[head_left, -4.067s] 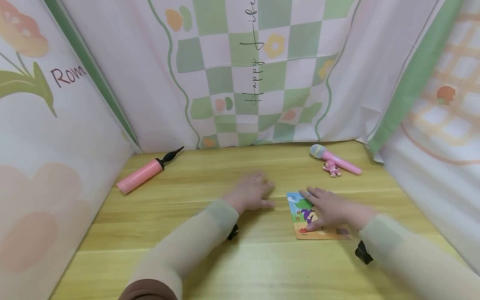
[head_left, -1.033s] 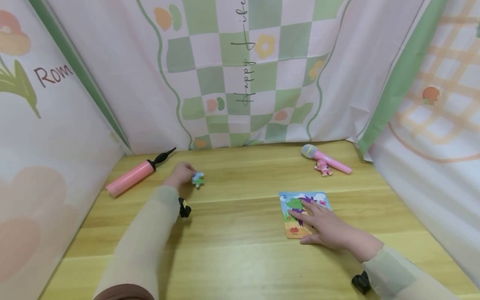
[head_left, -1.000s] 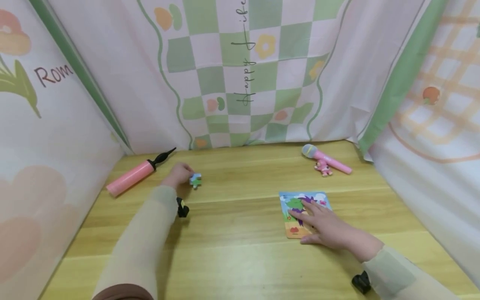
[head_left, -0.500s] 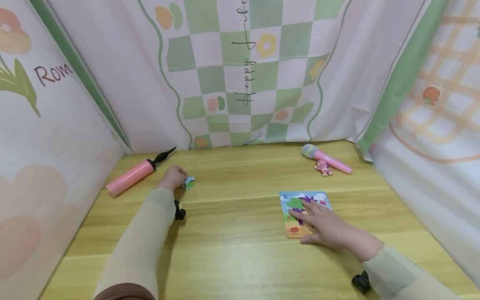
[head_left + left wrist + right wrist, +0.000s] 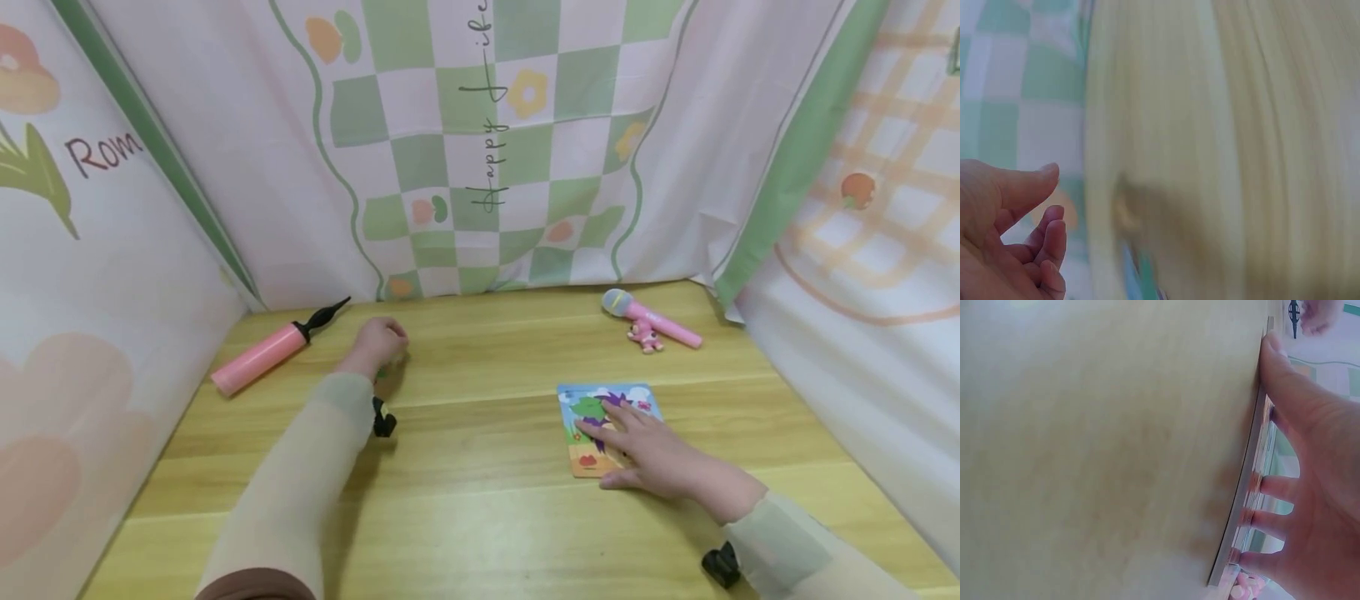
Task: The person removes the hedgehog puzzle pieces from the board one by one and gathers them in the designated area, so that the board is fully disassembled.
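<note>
My left hand (image 5: 381, 342) hovers at the back left, thumb apart from the loosely curled fingers. Nothing shows between them in the left wrist view. Just under it lies a jigsaw puzzle piece (image 5: 381, 373), mostly hidden by the hand in the head view; in the left wrist view a blue and green strip of the piece (image 5: 1140, 272) peeks out at the bottom. With fingers spread, my right hand (image 5: 648, 446) rests on a colourful cartoon jigsaw puzzle (image 5: 588, 408). The right wrist view catches the thin edge of the puzzle board (image 5: 1235, 512) along the fingertips.
A pink hand pump (image 5: 262, 357) with a black nozzle lies at the left. At the back right are a pink toy microphone (image 5: 667, 327) and a small pink figurine (image 5: 645, 337). Printed curtains (image 5: 495, 167) border the wooden table (image 5: 465, 517) behind and at the sides.
My left hand went from beside the puzzle to the back left with the piece, shifted it slightly left, then let it go and rose up and right. The right hand stayed on the puzzle lately.
</note>
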Motion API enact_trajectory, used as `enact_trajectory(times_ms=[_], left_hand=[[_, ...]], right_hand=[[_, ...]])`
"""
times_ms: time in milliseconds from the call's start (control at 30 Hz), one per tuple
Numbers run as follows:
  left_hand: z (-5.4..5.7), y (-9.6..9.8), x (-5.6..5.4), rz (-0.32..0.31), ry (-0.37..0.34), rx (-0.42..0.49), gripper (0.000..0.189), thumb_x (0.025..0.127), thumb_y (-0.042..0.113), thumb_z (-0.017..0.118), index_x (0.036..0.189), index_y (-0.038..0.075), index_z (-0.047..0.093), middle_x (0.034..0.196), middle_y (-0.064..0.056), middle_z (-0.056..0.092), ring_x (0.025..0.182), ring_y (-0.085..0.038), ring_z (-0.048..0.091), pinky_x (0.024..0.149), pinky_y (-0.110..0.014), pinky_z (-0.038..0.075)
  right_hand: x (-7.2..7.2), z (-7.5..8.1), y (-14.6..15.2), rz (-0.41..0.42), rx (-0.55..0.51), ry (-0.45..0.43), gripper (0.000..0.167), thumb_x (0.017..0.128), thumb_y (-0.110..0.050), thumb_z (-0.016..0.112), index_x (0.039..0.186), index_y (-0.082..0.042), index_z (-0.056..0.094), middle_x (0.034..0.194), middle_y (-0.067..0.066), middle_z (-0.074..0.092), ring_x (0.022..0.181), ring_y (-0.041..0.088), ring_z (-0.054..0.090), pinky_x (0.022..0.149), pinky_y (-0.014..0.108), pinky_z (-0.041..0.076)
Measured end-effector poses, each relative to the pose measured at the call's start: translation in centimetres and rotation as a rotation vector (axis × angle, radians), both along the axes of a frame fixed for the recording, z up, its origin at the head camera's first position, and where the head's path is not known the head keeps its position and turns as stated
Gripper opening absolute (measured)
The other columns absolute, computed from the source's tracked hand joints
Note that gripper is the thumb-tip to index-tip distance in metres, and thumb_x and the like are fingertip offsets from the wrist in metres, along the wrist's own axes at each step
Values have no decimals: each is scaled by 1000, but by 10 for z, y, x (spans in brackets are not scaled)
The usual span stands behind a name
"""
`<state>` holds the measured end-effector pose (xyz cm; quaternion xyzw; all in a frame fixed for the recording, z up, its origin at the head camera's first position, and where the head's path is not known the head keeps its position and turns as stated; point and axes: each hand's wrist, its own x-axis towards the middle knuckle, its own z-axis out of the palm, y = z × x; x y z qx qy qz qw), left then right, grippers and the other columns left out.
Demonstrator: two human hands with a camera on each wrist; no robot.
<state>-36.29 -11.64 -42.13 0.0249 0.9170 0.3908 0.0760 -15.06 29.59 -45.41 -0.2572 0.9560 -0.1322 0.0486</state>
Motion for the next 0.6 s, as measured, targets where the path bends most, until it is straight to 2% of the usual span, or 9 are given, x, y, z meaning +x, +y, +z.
enact_trajectory(times_ms=[100, 200, 400, 500, 600], left_hand=[[4, 34, 4, -86, 44, 17, 9, 92, 11, 67, 99, 5, 66, 98, -12, 64, 90, -27, 59, 80, -39, 50], [3, 73, 12, -190, 66, 31, 8, 90, 9, 69, 97, 5, 68, 95, -9, 65, 88, -24, 60, 79, -36, 51], [-6, 153, 46, -394, 37, 24, 7, 88, 13, 74, 92, 8, 71, 88, -1, 66, 77, -17, 61, 69, -29, 52], [-12, 187, 63, -459, 35, -7, 7, 87, 17, 76, 88, 12, 71, 83, 3, 64, 72, -14, 60, 64, -26, 51], [-16, 212, 76, -507, 49, -74, 9, 85, 20, 78, 88, 14, 72, 81, 5, 63, 73, -11, 58, 65, -25, 49]], right_hand=[[0, 0, 1, -1, 1, -6, 77, 87, -60, 63, 152, -27, 38, 155, 28, 25, 140, 50, 21, 106, 68, 22], [0, 1, 1, -1, 1, -11, 77, 87, -60, 62, 153, -27, 37, 156, 28, 23, 140, 50, 21, 106, 69, 21], [1, 1, 1, 1, 5, -18, 77, 87, -59, 63, 153, -27, 37, 155, 28, 23, 140, 51, 21, 106, 69, 22], [1, 1, 1, 4, 4, -12, 77, 87, -58, 64, 153, -26, 38, 155, 29, 24, 140, 51, 21, 106, 69, 22], [2, 2, 0, 12, 1, 2, 77, 88, -56, 65, 152, -24, 39, 155, 29, 25, 140, 50, 22, 106, 69, 22]])
